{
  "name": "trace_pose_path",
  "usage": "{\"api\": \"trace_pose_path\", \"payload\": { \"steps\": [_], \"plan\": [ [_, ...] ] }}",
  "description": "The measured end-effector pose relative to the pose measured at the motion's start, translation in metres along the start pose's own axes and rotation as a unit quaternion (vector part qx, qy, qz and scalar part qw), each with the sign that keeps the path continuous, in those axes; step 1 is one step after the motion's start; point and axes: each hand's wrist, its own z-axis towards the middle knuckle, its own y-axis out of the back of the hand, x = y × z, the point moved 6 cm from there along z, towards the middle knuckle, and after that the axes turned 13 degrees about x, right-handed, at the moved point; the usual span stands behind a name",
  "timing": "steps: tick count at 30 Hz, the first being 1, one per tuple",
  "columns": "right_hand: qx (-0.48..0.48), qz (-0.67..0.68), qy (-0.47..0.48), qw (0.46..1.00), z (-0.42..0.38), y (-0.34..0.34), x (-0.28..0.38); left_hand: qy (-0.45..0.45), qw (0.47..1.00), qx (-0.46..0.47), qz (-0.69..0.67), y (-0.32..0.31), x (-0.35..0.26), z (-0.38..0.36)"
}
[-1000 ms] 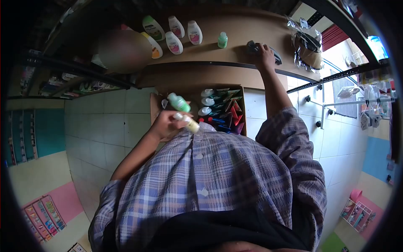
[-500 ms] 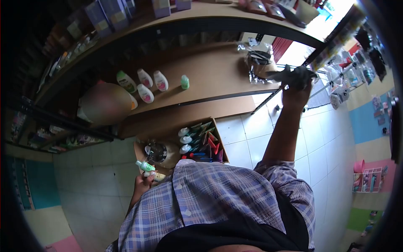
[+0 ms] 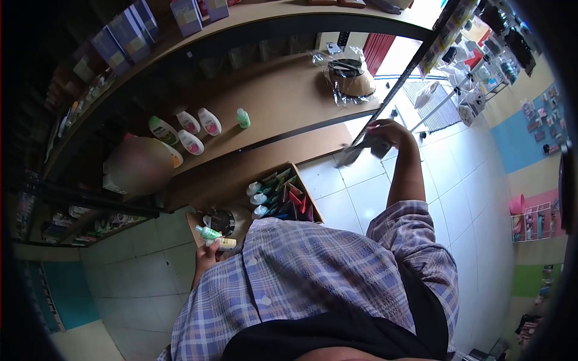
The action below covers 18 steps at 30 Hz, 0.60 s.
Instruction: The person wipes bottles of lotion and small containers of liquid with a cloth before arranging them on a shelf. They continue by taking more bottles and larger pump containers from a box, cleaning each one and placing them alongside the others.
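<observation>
My left hand (image 3: 206,259), low by my shirt, is closed around two small bottles. One is a green bottle (image 3: 208,233) with a pale cap; the other is a cream-coloured bottle (image 3: 226,243). My right hand (image 3: 390,131) grips a dark grey cloth (image 3: 368,148), smeared by motion, which hangs past the right end of the wooden shelf (image 3: 283,99). On that shelf stand several white bottles (image 3: 210,122), a green-and-white bottle (image 3: 163,131) and a small green bottle (image 3: 242,118).
Below the shelf is a cardboard box (image 3: 307,194) packed with pump bottles (image 3: 259,198) and packets. A plastic-wrapped item (image 3: 351,78) lies at the shelf's right end. Purple boxes (image 3: 126,41) fill the upper shelf. White floor tiles (image 3: 355,198) extend to the right.
My right hand has swung down and left with the cloth, from beside the shelf's end to over the floor. The view has shifted somewhat. My left hand still holds both bottles.
</observation>
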Motion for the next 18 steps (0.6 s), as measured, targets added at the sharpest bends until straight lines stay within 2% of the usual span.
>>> {"api": "trace_pose_path", "payload": {
  "steps": [2,4,5,8,10,12,14,16,17,18],
  "plan": [
    [-0.018,-0.007,0.017,1.0,0.002,0.023,0.004,-0.009,1.0,0.002,-0.018,-0.001,-0.004,-0.001],
    [-0.052,-0.108,0.003,0.993,-0.008,0.038,0.017,0.001,1.0,0.008,-0.019,-0.009,-0.018,-0.007],
    [-0.082,-0.266,-0.038,0.96,-0.026,0.034,0.044,0.007,1.0,0.015,-0.022,-0.013,-0.023,-0.007],
    [-0.064,-0.38,-0.06,0.921,-0.032,0.043,0.075,0.023,0.999,0.025,-0.007,-0.006,-0.018,0.002],
    [0.02,-0.37,0.012,0.929,-0.046,0.016,0.109,0.016,0.999,0.042,-0.015,-0.009,-0.015,0.009],
    [0.112,-0.247,0.035,0.962,-0.04,0.01,0.119,0.015,0.999,0.047,-0.018,-0.01,-0.011,0.014],
    [0.085,-0.227,0.09,0.966,-0.039,0.005,0.13,0.01,0.999,0.041,-0.027,-0.022,-0.018,0.012],
    [-0.051,-0.282,-0.012,0.958,-0.015,0.015,0.096,-0.009,0.998,0.056,0.017,-0.013,-0.013,0.018],
    [-0.028,-0.426,-0.128,0.895,0.0,0.016,0.065,-0.004,0.998,0.045,0.035,-0.004,-0.006,0.019],
    [-0.005,-0.56,-0.234,0.795,0.013,0.011,0.033,0.004,0.998,0.035,0.051,0.005,0.001,0.018]
  ]
}}
